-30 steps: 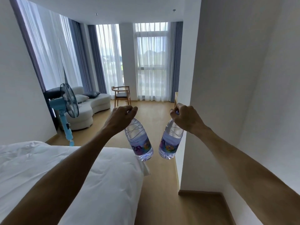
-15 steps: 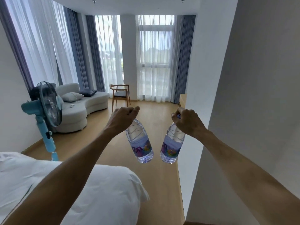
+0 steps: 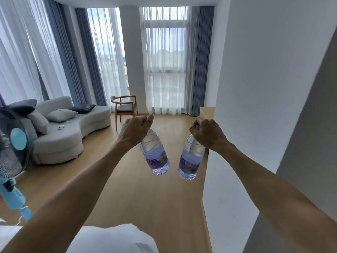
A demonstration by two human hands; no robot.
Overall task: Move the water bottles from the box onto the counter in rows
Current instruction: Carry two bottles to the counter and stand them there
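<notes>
Two clear water bottles with purple-blue labels hang by their necks in front of me over the wooden floor. My left hand (image 3: 134, 131) grips the top of the left bottle (image 3: 156, 155). My right hand (image 3: 207, 133) grips the cap and neck of the right bottle (image 3: 189, 161). Both bottles tilt inward at the bottom and do not touch. The box is out of sight, and only a pale wooden counter corner (image 3: 207, 111) shows past the white wall edge on the right.
A white wall (image 3: 255, 106) runs close along my right. A white bed corner (image 3: 116, 240) lies below, a blue standing fan (image 3: 14, 152) at the left edge. Farther off stand a grey sofa (image 3: 73, 132) and a wooden chair (image 3: 125, 106) by curtained windows.
I have moved forward along the wall: the bed has slid down out of most of the view and the fan has shifted left. Both hands keep holding their bottles.
</notes>
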